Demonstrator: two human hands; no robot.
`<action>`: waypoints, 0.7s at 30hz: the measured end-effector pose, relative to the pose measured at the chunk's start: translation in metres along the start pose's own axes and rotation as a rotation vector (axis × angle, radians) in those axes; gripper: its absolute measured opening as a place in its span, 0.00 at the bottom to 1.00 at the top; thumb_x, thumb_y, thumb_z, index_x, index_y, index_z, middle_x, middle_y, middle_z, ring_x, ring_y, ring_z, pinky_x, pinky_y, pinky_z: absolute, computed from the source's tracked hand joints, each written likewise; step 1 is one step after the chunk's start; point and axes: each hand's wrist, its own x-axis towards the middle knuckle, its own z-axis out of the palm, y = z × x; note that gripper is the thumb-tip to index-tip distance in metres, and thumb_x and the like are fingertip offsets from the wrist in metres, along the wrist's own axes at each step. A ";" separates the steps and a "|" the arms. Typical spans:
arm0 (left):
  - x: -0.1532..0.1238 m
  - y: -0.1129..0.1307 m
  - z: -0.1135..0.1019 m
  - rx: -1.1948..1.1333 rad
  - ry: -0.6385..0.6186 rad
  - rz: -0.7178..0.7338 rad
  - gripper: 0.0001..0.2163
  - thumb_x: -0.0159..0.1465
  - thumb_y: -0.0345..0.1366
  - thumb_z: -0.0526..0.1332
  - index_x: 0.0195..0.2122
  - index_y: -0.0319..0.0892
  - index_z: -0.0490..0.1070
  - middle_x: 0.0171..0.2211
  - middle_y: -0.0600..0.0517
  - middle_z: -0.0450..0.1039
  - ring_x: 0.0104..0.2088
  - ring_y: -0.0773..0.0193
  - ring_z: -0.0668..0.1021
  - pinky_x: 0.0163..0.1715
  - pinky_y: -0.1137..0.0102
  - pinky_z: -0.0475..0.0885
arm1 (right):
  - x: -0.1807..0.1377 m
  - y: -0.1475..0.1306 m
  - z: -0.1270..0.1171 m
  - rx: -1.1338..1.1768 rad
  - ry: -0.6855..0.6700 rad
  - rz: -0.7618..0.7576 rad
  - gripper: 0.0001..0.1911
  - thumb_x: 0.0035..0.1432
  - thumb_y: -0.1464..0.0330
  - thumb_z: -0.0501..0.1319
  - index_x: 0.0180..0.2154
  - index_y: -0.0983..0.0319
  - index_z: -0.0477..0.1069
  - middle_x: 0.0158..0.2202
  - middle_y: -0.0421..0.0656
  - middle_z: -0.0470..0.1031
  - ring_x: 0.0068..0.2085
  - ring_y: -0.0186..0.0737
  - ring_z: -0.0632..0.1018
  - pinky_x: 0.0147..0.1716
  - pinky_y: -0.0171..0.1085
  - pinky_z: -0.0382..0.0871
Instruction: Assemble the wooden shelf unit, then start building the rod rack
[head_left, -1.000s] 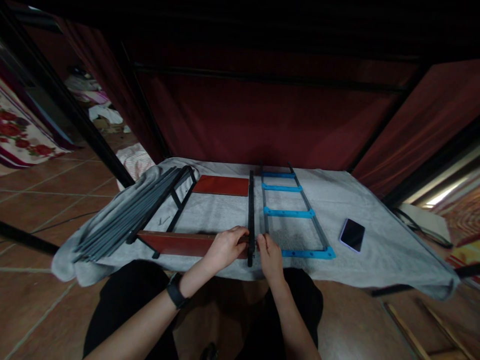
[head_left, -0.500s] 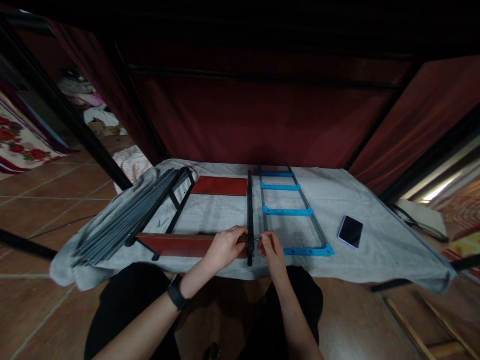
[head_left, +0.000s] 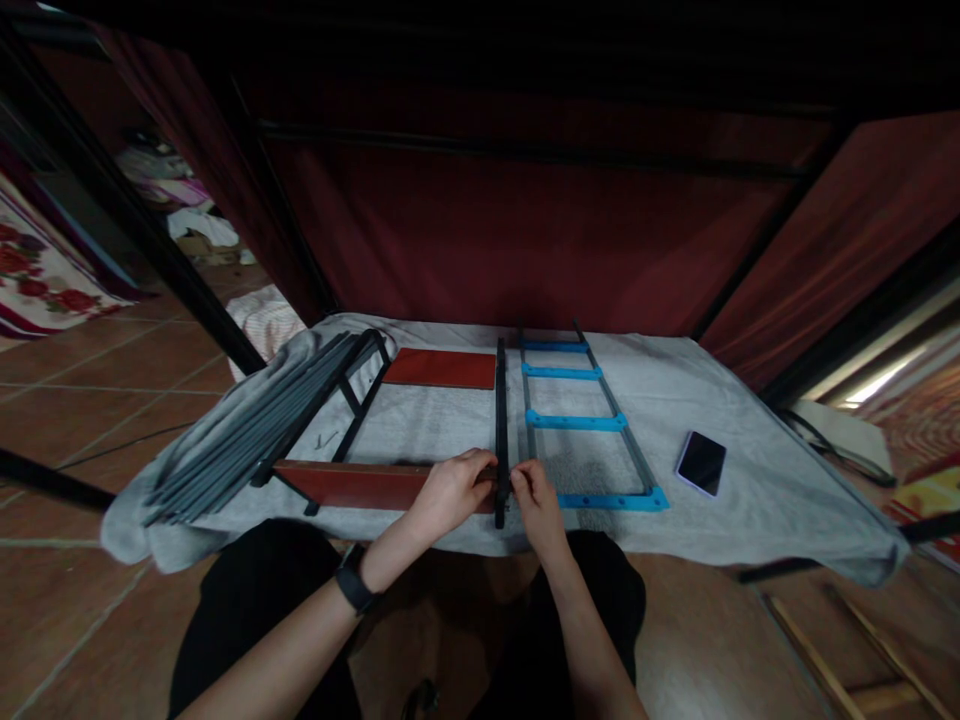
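My left hand [head_left: 452,492] grips the right end of a red-brown board [head_left: 352,483] where it meets a black metal rail [head_left: 500,420] that runs away from me. My right hand [head_left: 534,497] is pinched against the near end of that rail, on its right side; what its fingers hold is too small to see. A second red-brown board [head_left: 442,368] lies at the far end of the rail. Black struts [head_left: 358,410] join the boards on the left.
Everything lies on a grey cloth [head_left: 750,480] spread over a low surface. A frame with blue crossbars [head_left: 577,422] lies right of the rail, a phone [head_left: 702,463] further right. Grey rods [head_left: 247,430] are bundled on the left. A dark red curtain hangs behind.
My right hand drew slightly away from the rail half a second ago and is now back against its near end. My left hand has stayed on the board.
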 end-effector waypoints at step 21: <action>-0.001 0.002 -0.002 0.004 -0.023 0.004 0.11 0.60 0.26 0.58 0.42 0.45 0.73 0.42 0.51 0.77 0.44 0.60 0.79 0.44 0.70 0.71 | 0.000 -0.003 -0.001 -0.064 -0.015 -0.037 0.14 0.67 0.55 0.51 0.36 0.57 0.67 0.31 0.39 0.72 0.34 0.39 0.74 0.36 0.36 0.65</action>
